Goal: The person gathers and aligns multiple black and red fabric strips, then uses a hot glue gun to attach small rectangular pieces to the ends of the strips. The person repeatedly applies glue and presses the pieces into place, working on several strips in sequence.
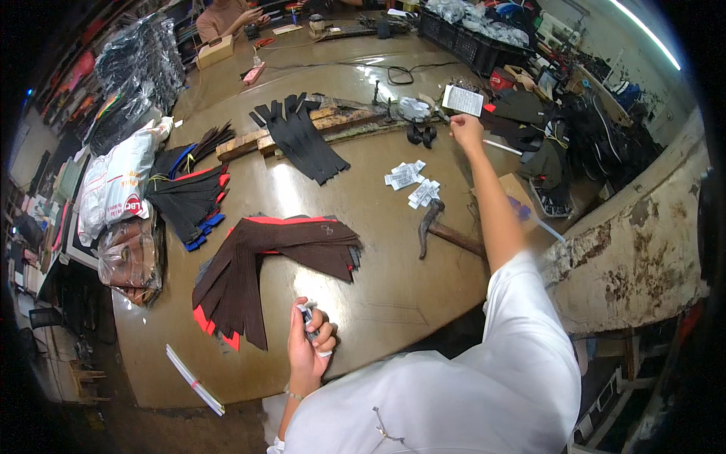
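My left hand [311, 342] is closed around a small black-and-white object [308, 318] by the table's near edge; its kind does not show. My right arm is stretched far across the table. At its end, my right hand [466, 130] has its fingers pinched together beside a white sheet with writing [463, 101]; what they hold, if anything, is too small to tell. Just left of that hand lies a black looped item [421, 135]. A fan of dark brown fabric strips [253, 257], with red strips beneath, spreads in front of my left hand.
Several black strips [302, 140] lie over wooden bars [333, 123]. Small white labels [406, 175] sit near a hammer [446, 233]. White thin sticks [195, 380] rest at the near left. Packed bags [117, 178] line the left edge. A person [227, 19] sits at the far side.
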The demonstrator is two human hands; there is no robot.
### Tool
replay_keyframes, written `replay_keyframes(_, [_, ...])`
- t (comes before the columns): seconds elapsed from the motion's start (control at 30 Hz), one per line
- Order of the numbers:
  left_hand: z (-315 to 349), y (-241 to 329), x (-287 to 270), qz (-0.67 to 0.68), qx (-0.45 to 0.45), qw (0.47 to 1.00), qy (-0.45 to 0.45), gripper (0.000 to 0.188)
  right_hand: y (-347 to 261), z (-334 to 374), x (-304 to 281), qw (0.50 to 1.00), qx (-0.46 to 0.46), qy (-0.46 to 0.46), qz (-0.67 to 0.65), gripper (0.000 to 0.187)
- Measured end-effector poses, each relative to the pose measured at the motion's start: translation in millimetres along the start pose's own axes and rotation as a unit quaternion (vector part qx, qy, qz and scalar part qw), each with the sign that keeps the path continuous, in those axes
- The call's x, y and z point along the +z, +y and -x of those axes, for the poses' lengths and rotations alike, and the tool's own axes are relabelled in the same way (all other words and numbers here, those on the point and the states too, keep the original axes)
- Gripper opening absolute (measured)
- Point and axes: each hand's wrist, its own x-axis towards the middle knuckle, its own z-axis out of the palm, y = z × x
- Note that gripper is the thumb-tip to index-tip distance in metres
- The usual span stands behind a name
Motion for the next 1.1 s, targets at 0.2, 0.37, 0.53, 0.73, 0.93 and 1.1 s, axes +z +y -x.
replay_keyframes(0.2, [-12,6,0,-0.013,-0.015,1.000,-0.007,0.026,55,-43,40,0.975,-0.171,0.077,0.122,0.034])
replay_keyframes(0.37, [-17,9,3,0.035,-0.045,0.998,0.007,0.029,56,-54,41,0.998,0.019,-0.008,-0.067,0.017])
replay_keyframes(0.53, [-16,8,4,0.004,-0.058,0.998,-0.011,0.027,39,-41,1,0.914,0.151,-0.161,-0.340,0.025])
replay_keyframes(0.73, [-14,7,3,-0.012,-0.064,0.998,-0.026,0.026,-14,5,-44,0.899,0.084,-0.273,-0.333,0.026])
replay_keyframes(0.93, [-11,7,0,0.022,-0.056,0.998,-0.027,0.026,-44,44,-59,0.867,0.065,-0.371,-0.326,0.029])
replay_keyframes(1.1, [-12,7,-2,0.031,-0.052,0.998,-0.029,0.026,-27,92,-31,0.892,-0.013,-0.440,-0.100,0.021])
